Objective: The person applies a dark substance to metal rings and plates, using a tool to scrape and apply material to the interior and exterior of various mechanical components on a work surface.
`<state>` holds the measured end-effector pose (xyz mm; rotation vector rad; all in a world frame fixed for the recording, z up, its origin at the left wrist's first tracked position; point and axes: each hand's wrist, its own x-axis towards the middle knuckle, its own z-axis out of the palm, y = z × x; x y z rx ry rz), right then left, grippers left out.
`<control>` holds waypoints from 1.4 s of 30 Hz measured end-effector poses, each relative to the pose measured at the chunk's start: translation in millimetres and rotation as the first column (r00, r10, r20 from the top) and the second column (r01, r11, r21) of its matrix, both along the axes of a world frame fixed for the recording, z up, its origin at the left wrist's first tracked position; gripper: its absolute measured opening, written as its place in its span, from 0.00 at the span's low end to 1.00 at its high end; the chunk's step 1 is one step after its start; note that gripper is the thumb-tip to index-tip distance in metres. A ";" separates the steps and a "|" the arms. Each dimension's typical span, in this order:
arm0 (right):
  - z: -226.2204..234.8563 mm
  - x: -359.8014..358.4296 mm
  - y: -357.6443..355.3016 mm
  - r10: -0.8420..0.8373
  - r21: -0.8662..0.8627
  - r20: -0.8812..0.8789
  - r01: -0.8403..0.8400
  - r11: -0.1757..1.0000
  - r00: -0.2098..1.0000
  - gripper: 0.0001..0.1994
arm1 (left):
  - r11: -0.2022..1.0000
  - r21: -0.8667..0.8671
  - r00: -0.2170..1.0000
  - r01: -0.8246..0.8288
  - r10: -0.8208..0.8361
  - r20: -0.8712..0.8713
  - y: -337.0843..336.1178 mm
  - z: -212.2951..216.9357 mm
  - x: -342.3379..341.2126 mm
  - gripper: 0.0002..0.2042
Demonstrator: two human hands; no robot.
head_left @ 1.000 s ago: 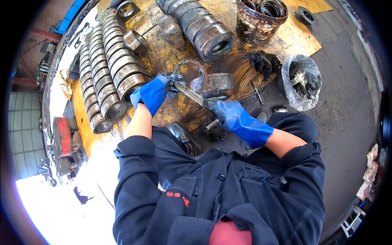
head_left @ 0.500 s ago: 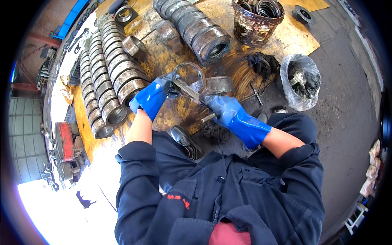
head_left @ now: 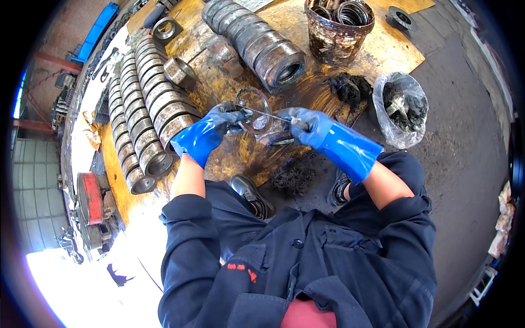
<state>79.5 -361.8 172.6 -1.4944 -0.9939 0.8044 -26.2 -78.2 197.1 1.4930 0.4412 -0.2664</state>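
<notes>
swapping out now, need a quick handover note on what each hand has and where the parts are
Left hand: blue glove, gripping a thin metal ring at its left edge.
Right hand: blue glove, shut on a slim metal tool laid across the ring.
Rows of steel rings lie left, a rusty bucket of rings ahead, a bag of black waste right.
Done and left: cannot tell from this view.

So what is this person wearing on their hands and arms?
Both the left hand and the right hand wear glossy blue rubber gloves with long cuffs, their fingers darkened with grime. The forearms are bare above the cuffs; dark navy jacket sleeves are pushed up.
</notes>
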 end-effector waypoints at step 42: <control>-0.2 -49.0 51.6 -0.437 -0.372 0.157 0.463 0.805 0.886 0.17 | 0.894 0.253 0.923 -0.369 0.385 -0.013 -31.0 -56.8 -4.9 0.06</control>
